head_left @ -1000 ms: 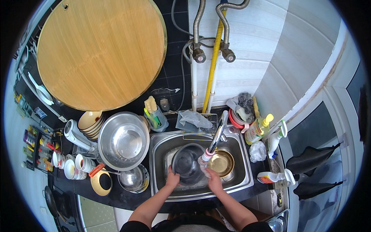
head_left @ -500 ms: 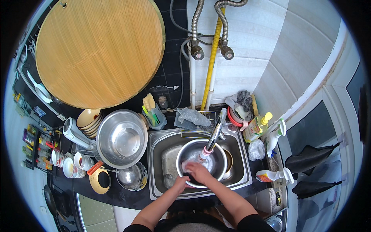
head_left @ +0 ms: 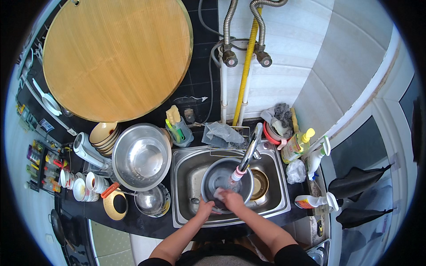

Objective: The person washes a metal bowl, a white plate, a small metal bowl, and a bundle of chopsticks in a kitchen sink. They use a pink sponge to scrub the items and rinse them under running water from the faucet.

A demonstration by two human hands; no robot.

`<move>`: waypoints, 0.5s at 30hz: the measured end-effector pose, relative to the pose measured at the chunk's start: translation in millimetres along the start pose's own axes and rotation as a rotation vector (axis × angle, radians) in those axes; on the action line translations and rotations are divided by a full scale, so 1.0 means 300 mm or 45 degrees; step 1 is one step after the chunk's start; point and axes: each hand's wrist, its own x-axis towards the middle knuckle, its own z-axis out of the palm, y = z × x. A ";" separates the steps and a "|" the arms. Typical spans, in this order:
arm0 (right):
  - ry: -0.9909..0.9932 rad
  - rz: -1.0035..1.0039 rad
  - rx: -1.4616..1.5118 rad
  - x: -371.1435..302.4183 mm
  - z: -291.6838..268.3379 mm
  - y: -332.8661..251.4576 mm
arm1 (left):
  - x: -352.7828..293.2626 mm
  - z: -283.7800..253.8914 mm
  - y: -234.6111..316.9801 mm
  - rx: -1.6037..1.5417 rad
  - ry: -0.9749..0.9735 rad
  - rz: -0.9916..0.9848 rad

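Note:
A round metal basin (head_left: 210,174) sits in the stainless steel sink (head_left: 181,165), below the faucet (head_left: 251,146) with its pink-and-white nozzle. My left hand (head_left: 205,210) grips the near-left edge of the basin, fingers partly hidden behind the rim. Over the basin, my right hand (head_left: 232,201) presses a pale, pinkish-white cloth or sponge (head_left: 218,193) against its surface; the exact kind is unclear. To the right of the basin, a brass-coloured bowl or pot (head_left: 260,184) lies in the sink, partly covered by it.
Left of the sink stand a large steel bowl (head_left: 141,156), a smaller metal bowl (head_left: 150,201) and stacked bowls (head_left: 103,134). A yellow-capped detergent bottle (head_left: 296,145) and spray bottles (head_left: 313,160) line the right side. A wire rack with a grey cloth (head_left: 224,134) is behind the faucet.
The basin has shifted slightly left, and its visible surface now looks duller grey. More of the brass-coloured bowl shows. My right hand has moved slightly right and down with the pale cloth or sponge.

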 end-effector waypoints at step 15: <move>-0.426 0.128 0.111 -0.057 0.028 -0.066 | -0.012 -0.053 -0.039 0.325 0.102 0.391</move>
